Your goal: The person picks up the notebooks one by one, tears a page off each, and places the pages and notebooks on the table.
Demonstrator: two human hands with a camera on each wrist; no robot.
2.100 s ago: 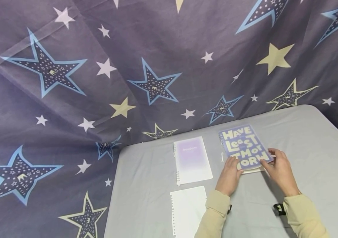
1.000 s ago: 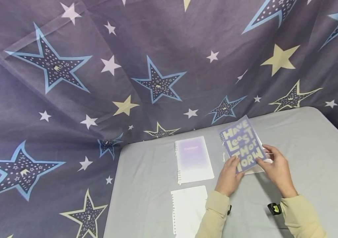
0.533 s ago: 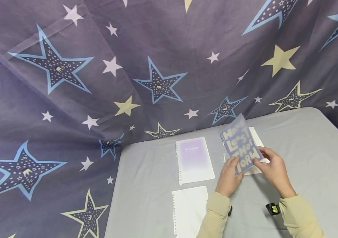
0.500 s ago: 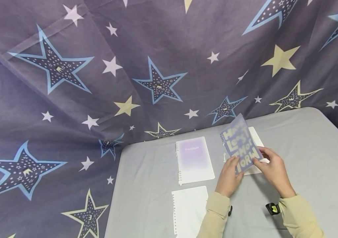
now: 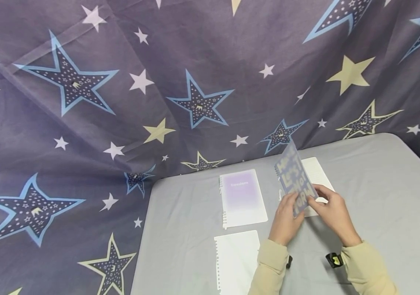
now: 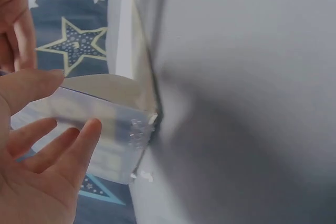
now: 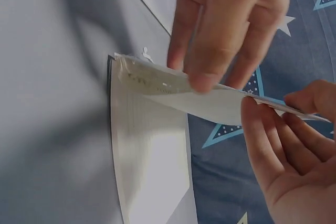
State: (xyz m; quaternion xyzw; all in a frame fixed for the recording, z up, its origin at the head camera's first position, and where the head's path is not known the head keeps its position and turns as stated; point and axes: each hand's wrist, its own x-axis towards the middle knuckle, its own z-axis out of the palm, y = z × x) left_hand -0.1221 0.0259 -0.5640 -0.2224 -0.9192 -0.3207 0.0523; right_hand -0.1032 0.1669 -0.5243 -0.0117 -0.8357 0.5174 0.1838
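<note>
Fingers of the right hand (image 5: 332,211) pinch the lettered cover (image 5: 292,176) near its outer corner, those of the left hand (image 5: 286,219) its lower edge, seemingly so it stands tilted above the white pages (image 5: 316,174), near the table's (image 5: 383,196) far edge, right of the purple notebook (image 5: 243,205).

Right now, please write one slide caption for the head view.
Left hand and right hand hold open a lettered notebook cover beside the "freedom" notebook.

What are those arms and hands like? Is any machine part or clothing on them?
They're human: no glove shows on the left hand or right hand. Both arms wear pale yellowish-beige sleeves. Near the right cuff sits a black device with a yellow-green patch.
</note>
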